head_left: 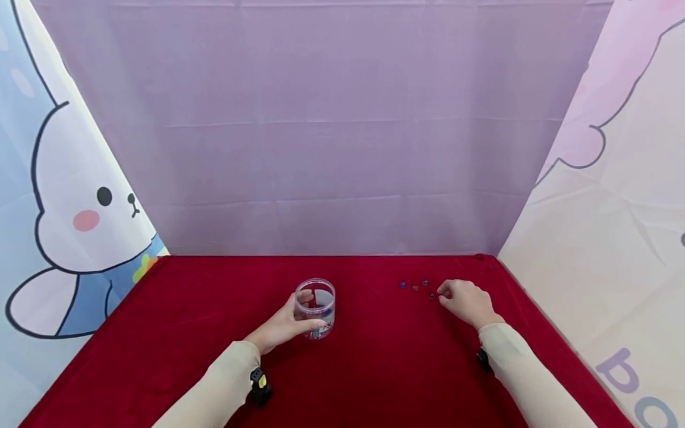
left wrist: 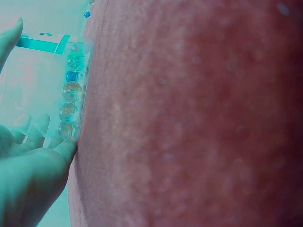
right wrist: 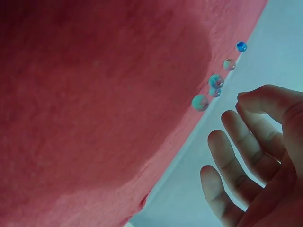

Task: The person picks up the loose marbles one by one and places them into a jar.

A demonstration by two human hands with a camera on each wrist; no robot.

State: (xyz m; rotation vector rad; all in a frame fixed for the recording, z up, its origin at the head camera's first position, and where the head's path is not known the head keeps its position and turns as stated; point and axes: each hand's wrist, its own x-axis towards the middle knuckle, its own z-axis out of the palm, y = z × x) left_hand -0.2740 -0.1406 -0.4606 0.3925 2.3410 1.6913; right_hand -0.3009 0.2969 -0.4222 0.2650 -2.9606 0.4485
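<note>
A clear plastic jar (head_left: 316,309) stands upright on the red cloth, and my left hand (head_left: 283,327) grips it around the side, thumb in front and fingers behind. Several glass marbles (left wrist: 71,92), mostly clear with one blue, lie along its bottom in the left wrist view. Off to the right, my right hand (head_left: 467,302) hovers beside several loose marbles, among them a blue marble (head_left: 403,285) and a dark marble (head_left: 431,295). In the right wrist view its fingers are loosely bent with nothing seen between them, near a green-and-red marble (right wrist: 200,102).
Red cloth (head_left: 369,368) covers the table. A plain purple curtain (head_left: 332,131) hangs along the back edge. Printed cloth panels stand on either side, the left panel (head_left: 85,178) with a cartoon rabbit, the right panel (head_left: 615,238) pale with a pink shape.
</note>
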